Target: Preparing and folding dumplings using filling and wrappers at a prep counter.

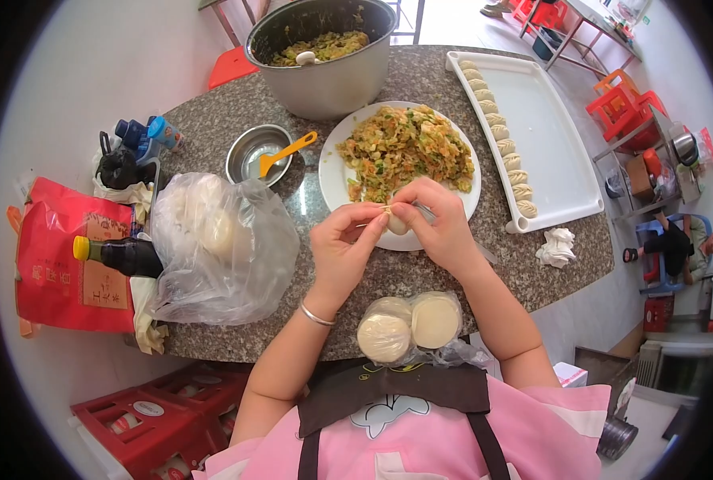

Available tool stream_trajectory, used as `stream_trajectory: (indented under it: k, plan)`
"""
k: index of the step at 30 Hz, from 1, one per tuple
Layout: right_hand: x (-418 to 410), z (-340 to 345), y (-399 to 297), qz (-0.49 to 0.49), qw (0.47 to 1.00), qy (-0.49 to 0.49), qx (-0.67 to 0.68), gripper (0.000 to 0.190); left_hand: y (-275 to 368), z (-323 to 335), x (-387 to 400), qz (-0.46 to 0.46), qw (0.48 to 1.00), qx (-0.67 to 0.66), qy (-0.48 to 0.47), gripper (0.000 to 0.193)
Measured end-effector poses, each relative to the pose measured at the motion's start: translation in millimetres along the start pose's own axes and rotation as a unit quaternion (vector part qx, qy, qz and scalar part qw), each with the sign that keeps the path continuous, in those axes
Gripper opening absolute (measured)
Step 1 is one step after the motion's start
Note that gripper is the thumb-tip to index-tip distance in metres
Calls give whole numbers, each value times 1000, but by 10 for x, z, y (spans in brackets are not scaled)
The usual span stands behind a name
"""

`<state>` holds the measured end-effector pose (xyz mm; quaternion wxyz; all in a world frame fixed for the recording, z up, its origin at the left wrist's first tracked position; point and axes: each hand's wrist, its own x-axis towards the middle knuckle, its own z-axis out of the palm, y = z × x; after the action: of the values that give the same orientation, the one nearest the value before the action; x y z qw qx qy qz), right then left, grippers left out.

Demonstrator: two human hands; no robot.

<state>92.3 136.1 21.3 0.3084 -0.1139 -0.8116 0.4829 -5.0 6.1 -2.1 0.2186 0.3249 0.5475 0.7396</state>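
My left hand (345,241) and my right hand (439,223) pinch the edge of one small dough dumpling (397,224) between their fingertips. A metal utensil (423,212) shows under my right hand, its handle emerging past the wrist; most of it is hidden. Below the dumpling is a white plate (331,177) heaped with chopped vegetable filling (405,150). Two stacks of round dough wrappers (384,337) in clear plastic lie near the table edge, between my forearms. To the right, a white plastic tray (557,141) bears a row of pleated dumplings (504,146) along its left side.
A large metal pot (326,90) of filling stands behind the plate. Left of it are a steel bowl (236,157) with an orange-handled spatula (284,155), a plastic bag (227,258), a dark sauce bottle (129,256) and a red packet (62,270). Crumpled tissue (556,248) lies by the tray.
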Motion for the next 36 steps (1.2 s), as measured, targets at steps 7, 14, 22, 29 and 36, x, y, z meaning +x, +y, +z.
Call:
stream_trajectory:
  k: [7,14,22,29,36]
  plan:
    - [-8,14,7,-33,998,30,-42,10,16,-9,12,-66,997,-26,16,11]
    - [19,-53,-41,11,999,-42,-4,11,36,-35,13,17,998,40,-37,14]
    - [-3,23,-42,-43,998,-31,-26,9,60,21,-18,-1,999,37,4,15]
    - [-33,60,-30,20,999,7,38,10,4,30,-31,-218,935,-278,-8,11]
    - [-40,83,-38,3,1000,-3,-17,9,-16,22,-43,-176,957,-233,-15,10]
